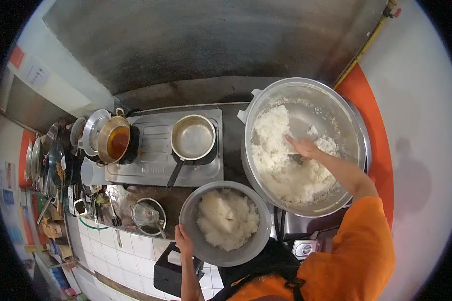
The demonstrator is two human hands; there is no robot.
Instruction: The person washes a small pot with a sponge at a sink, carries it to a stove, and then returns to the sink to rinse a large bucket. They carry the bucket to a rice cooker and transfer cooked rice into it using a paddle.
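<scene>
My left hand (184,242) is closed on the left rim of a grey basin (187,208), held low in front of my body. A mound of steaming cooked rice (228,218) lies in the basin. My right hand (304,148) reaches into a large metal pot (354,143) at the right, down at the rice (272,125) inside it. Its thumb points left and the other fingers curl under, round something pale that is mostly hidden. The pot's rice is heaped on the left and lower side, and part of the metal bottom shows.
Left of the pot, a steel gas stove (150,163) bears a saucepan (193,138) with a black handle and a pan of reddish-brown liquid (118,143). A clear container with utensils (149,216) stands on the counter. Several pans and lids crowd the far left.
</scene>
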